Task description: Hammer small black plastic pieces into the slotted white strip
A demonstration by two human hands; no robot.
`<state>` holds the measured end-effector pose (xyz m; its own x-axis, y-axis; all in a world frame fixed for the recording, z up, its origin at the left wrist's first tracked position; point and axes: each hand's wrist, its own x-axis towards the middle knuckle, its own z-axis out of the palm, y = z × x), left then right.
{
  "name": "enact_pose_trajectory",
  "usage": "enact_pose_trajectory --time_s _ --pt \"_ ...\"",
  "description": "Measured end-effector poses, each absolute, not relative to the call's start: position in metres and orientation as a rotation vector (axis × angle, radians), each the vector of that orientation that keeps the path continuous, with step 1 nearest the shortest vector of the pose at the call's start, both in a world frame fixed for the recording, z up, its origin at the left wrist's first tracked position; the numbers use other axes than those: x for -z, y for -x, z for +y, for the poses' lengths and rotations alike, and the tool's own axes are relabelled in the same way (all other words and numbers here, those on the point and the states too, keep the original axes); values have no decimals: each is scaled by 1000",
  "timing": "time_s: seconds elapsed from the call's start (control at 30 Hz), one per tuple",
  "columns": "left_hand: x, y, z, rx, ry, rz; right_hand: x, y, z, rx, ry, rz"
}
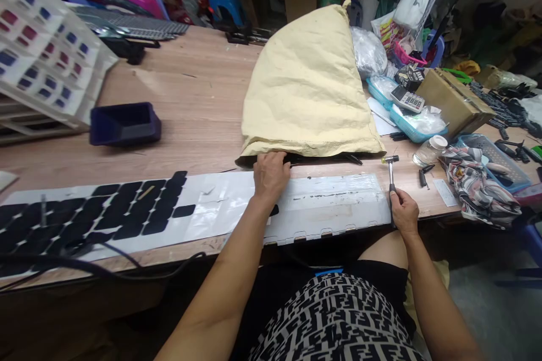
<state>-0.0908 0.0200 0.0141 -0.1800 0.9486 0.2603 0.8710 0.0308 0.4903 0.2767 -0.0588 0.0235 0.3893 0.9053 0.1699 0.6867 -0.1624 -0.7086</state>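
Note:
My left hand (pixel 270 175) reaches into the open mouth of a big beige paper sack (pixel 307 87) lying on the wooden table; its fingers curl at the sack's dark opening and what they touch is hidden. My right hand (pixel 403 211) is closed round the black handle of a small hammer (pixel 390 172), head pointing away, at the right end of a long white sheet (pixel 330 206). Several black key-shaped pieces (pixel 127 208) are laid in rows on the left part of that sheet.
A dark blue tray (pixel 125 123) sits on the table at left, beside a white rack of coloured parts (pixel 42 56). At right stand blue baskets (pixel 406 124), a calculator (pixel 407 100), a cardboard box (pixel 455 101), a jar (pixel 429 151) and patterned cloth (pixel 478 183). A black cable (pixel 105 268) hangs over the front edge.

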Motion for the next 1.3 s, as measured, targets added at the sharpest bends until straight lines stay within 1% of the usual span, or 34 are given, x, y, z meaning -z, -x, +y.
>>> enact_pose_trajectory --time_s 0.1,0.3,0.4,0.5,0.6,0.7,0.9,1.03,1.2,1.3 --pt "-7 100 33 -752 -1907 2187 -23 -277 -59 -384 1915 -1377" --pt "-3 101 28 -719 -1889 2223 -22 -276 -60 -362 1904 -1404" --pt "-13 84 15 -697 -1990 2030 -22 -275 -60 -365 1913 -1401" --pt "-21 47 4 -713 -2064 1750 -23 -274 -61 -367 1920 -1395" --pt "-18 8 0 -739 -2131 1578 -24 -274 -61 -377 1925 -1385" --pt "-8 -11 2 -784 -2123 1550 -23 -275 -61 -370 1922 -1390" --pt "8 4 6 -915 -1998 1440 -24 -275 -64 -339 1868 -1412" --pt "10 7 7 -940 -1974 1426 -31 -261 -83 -306 1760 -1567" --pt "8 5 7 -940 -1970 1404 -41 -232 -110 -350 1601 -1784" --pt "8 5 7 -931 -1965 1403 -44 -219 -116 -287 1538 -1871"
